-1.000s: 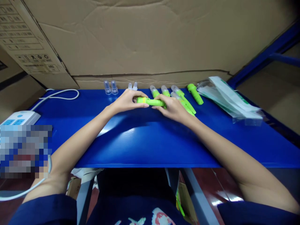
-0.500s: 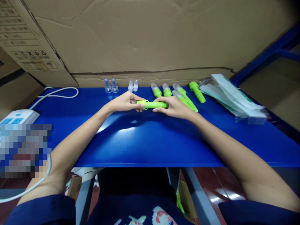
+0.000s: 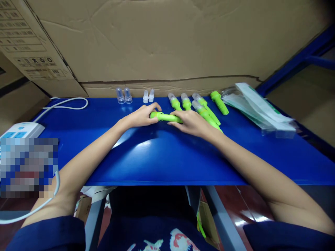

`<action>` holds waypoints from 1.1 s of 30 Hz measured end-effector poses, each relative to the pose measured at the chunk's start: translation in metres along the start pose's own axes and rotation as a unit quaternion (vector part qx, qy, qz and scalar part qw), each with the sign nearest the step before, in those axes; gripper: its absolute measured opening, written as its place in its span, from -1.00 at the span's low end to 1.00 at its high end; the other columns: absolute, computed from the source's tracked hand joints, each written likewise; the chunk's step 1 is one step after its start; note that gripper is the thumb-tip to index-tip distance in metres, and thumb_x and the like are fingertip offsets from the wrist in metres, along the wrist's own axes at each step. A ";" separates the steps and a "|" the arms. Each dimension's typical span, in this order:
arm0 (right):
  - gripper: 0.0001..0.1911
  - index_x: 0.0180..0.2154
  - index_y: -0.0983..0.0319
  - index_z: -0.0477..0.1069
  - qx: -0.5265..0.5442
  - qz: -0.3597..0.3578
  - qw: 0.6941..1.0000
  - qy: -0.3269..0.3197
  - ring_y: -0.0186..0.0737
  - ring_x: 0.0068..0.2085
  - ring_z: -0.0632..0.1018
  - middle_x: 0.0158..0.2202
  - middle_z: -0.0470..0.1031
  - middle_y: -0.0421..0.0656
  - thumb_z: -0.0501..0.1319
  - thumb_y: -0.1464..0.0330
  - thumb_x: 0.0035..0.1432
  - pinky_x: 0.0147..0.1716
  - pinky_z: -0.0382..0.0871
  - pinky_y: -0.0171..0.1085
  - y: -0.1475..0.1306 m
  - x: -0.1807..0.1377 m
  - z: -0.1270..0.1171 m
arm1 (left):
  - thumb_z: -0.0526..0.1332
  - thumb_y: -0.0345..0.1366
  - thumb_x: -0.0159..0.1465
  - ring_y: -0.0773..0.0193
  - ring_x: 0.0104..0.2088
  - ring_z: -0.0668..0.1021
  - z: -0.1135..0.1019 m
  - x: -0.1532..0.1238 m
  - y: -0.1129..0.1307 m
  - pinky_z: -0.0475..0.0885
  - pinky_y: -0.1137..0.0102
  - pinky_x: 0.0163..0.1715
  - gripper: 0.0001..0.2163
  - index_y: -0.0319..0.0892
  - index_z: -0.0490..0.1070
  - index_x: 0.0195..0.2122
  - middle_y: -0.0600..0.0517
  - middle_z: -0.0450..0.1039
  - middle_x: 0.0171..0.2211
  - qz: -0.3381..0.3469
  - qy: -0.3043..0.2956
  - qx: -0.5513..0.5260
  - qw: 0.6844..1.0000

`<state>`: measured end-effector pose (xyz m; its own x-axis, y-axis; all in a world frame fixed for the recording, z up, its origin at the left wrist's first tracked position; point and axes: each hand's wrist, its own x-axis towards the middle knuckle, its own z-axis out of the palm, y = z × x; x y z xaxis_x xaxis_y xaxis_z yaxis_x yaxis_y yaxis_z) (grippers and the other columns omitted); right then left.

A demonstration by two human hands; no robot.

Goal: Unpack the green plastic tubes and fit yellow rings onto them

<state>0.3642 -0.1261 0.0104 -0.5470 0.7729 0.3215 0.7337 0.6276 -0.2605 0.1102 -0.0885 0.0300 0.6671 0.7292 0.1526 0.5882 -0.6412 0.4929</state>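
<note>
A bright green pen-shaped plastic piece (image 3: 165, 117) lies crosswise over the blue table (image 3: 162, 157), and both my hands grip it. My left hand (image 3: 142, 116) pinches its left end with fingers closed round it. My right hand (image 3: 190, 122) holds its right end, fingers curled over it. Just behind my right hand lie several more green pieces (image 3: 202, 108) with clear caps, in a row near the table's back edge.
Two clear caps (image 3: 124, 95) and two white tips (image 3: 148, 96) stand at the back. A stack of clear plastic bags (image 3: 258, 108) lies at the right. A white power strip (image 3: 22, 129) with its cable sits at the left edge. Cardboard boxes (image 3: 157, 42) wall the back.
Both hands, still on the green piece, drew slightly toward me, then moved back toward the row of green pieces.
</note>
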 end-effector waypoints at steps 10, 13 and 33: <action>-0.74 -0.16 0.17 0.42 -0.017 0.012 0.994 0.108 0.12 -0.21 0.63 -0.30 0.56 0.03 0.16 0.12 0.43 -0.29 0.48 -0.06 -0.008 -0.008 0.016 | 0.18 -0.33 0.37 -0.16 0.10 0.51 0.014 -0.004 0.025 0.29 -0.05 0.14 -0.89 -0.18 0.48 -0.23 -0.21 0.60 -0.11 -0.054 0.159 0.231 0.958; -0.78 -0.14 0.16 0.41 -0.019 0.020 0.993 0.111 0.15 -0.19 0.63 -0.30 0.55 0.03 0.17 0.15 0.42 -0.28 0.48 -0.04 -0.010 -0.009 0.020 | 0.14 -0.35 0.39 -0.16 0.06 0.53 0.017 -0.004 0.029 0.28 -0.05 0.10 -0.84 -0.19 0.51 -0.23 -0.22 0.61 -0.12 -0.059 0.158 0.246 0.955; -0.76 -0.01 0.18 0.47 -0.067 -0.018 0.996 0.055 0.11 -0.14 0.63 -0.12 0.63 0.07 0.19 0.22 0.39 -0.20 0.46 -0.04 0.016 0.006 0.004 | 0.19 -0.35 0.34 -0.08 -0.03 0.61 0.004 -0.005 0.018 0.34 0.12 -0.03 -0.88 -0.17 0.45 -0.36 -0.12 0.65 -0.16 -0.133 0.155 0.203 0.958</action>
<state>0.3709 -0.1111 0.0051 -0.5317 0.7309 0.4279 0.7657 0.6308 -0.1260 0.1197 -0.1047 0.0352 0.3382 0.8750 0.3464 0.8898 -0.4171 0.1851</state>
